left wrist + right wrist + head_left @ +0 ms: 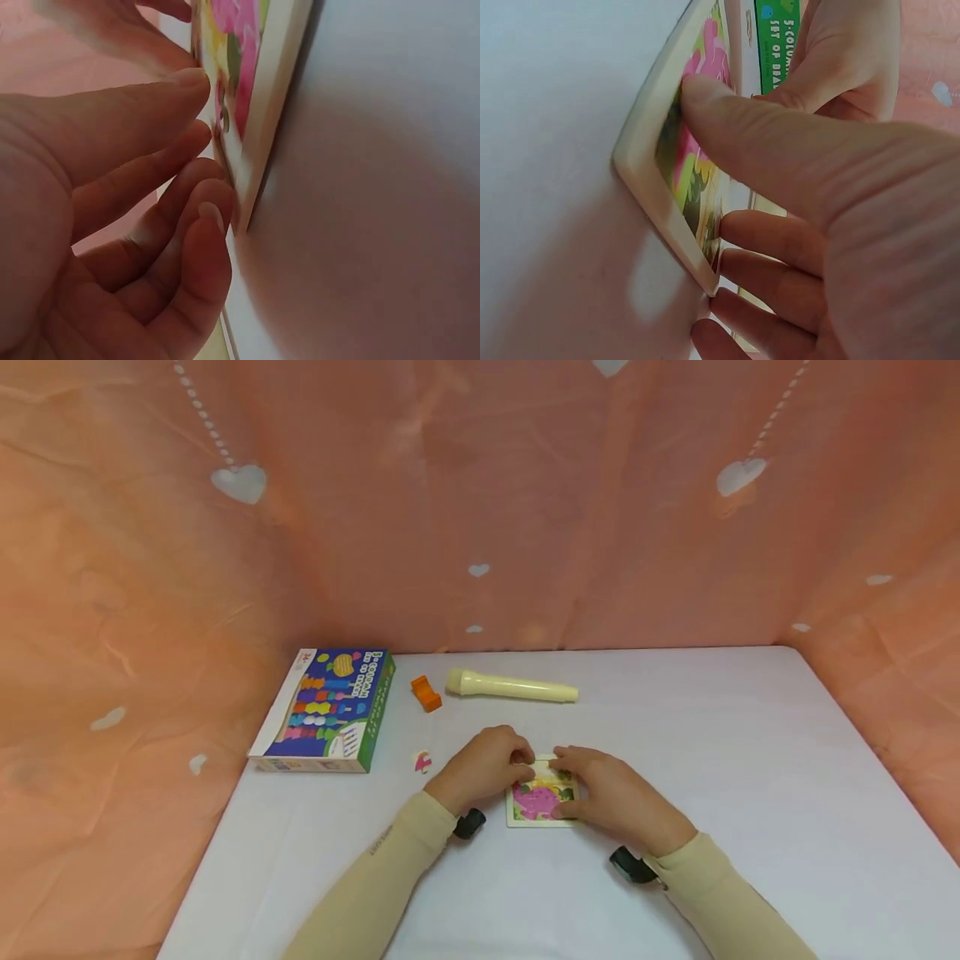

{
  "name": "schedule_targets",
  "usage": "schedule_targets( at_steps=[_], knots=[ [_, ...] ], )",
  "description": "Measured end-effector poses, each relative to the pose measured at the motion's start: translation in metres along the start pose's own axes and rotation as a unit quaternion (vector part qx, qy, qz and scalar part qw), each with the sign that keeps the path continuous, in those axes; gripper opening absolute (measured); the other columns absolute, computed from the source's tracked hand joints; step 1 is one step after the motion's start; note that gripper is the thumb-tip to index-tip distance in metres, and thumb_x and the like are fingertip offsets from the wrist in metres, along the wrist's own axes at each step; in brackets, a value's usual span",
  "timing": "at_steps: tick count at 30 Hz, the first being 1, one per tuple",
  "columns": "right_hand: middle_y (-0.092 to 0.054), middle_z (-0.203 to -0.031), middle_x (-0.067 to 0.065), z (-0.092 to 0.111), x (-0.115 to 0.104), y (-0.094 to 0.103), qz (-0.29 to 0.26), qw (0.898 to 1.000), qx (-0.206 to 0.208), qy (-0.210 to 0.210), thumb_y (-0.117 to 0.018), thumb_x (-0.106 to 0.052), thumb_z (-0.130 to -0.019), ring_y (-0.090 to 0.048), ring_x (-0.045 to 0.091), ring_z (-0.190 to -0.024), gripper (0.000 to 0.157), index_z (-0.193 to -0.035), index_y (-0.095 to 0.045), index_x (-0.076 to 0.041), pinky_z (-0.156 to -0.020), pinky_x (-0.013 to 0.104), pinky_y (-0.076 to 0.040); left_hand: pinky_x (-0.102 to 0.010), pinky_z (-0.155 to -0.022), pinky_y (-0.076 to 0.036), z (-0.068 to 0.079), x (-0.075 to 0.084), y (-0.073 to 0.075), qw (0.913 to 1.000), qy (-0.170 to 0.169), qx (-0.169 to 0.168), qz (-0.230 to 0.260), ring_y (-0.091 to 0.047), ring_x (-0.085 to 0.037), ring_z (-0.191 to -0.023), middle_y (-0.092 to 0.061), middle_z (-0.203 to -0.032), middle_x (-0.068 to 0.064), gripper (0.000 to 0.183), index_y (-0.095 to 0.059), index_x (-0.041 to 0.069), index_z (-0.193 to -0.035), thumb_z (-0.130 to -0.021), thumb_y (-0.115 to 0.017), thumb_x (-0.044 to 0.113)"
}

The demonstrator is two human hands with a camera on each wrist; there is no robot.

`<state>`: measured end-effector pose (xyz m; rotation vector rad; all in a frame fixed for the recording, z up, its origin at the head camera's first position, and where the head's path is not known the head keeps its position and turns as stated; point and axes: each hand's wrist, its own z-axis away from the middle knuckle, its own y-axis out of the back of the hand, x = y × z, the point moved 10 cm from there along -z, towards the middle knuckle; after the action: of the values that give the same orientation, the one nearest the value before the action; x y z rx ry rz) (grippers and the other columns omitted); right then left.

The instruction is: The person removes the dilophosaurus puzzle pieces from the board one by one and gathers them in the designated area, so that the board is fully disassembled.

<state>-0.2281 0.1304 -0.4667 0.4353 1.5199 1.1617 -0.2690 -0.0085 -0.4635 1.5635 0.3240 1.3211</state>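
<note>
A small square picture puzzle (pixel 538 822) with a cream border lies on the table between my hands, showing a pink figure over green and yellow. At its upper left corner is my left hand (pixel 487 764), with bent fingertips along the edge and thumb tip over the picture; a gap shows between thumb and forefinger. My right hand (pixel 611 789) spans the right side. In the right wrist view its thumb (pixel 742 124) rests on the pink area, while its fingers (pixel 776 236) reach the far edge. Part of the picture is hidden under both hands.
Left of my left hand lies a small pink and white piece (pixel 422 762). Farther back are an orange block (pixel 426 694) and a cream stick with a thicker end (pixel 517 686). A bead-set box (pixel 326 710) lies at the far left, before an orange curtain (pixel 480 510).
</note>
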Motion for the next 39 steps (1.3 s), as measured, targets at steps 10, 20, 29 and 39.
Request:
schedule_targets(
  at_steps=[10,20,29,39],
  knots=[
    [-0.059,-0.160,0.007,-0.001,0.002,0.003,0.008,1.000,0.001,-0.011,-0.092,-0.034,-0.087,-0.054,0.036,-0.150,0.063,-0.141,-0.071,-0.011,-0.122,0.057,-0.045,-0.031,-0.089,-0.054,-0.001,0.006,-0.007,0.9998,-0.001,0.002,-0.020,-0.060,-0.013,-0.092,-0.068,-0.102,0.000,0.022,-0.082,0.012,-0.117,-0.099,-0.080,0.026],
    [-0.062,-0.157,0.008,-0.004,0.003,0.004,0.016,1.000,0.005,-0.016,-0.092,-0.034,-0.087,-0.055,0.038,-0.149,0.060,-0.139,-0.073,-0.010,-0.121,0.058,-0.045,-0.034,-0.096,-0.057,0.002,0.010,-0.009,0.9987,0.004,0.009,-0.051,-0.064,-0.015,-0.097,-0.068,-0.108,-0.001,0.026,-0.081,0.012,-0.119,-0.101,-0.079,0.030],
    [-0.062,-0.157,0.010,-0.002,0.003,0.003,0.021,1.000,0.007,-0.005,-0.091,-0.032,-0.088,-0.055,0.039,-0.149,0.059,-0.139,-0.073,-0.007,-0.121,0.058,-0.045,-0.030,-0.095,-0.057,0.002,0.006,-0.014,0.9984,0.018,0.008,-0.053,-0.060,-0.011,-0.095,-0.065,-0.108,0.002,0.026,-0.076,0.014,-0.117,-0.100,-0.079,0.034],
    [-0.062,-0.157,0.011,-0.001,0.001,0.004,0.031,0.999,0.014,0.009,-0.091,-0.032,-0.087,-0.056,0.039,-0.148,0.061,-0.139,-0.072,-0.006,-0.120,0.057,-0.046,-0.031,-0.096,-0.057,0.001,0.007,-0.011,0.9990,0.019,0.019,-0.037,-0.062,-0.012,-0.098,-0.066,-0.112,0.002,0.028,-0.074,0.014,-0.119,-0.100,-0.080,0.034]
  ],
)
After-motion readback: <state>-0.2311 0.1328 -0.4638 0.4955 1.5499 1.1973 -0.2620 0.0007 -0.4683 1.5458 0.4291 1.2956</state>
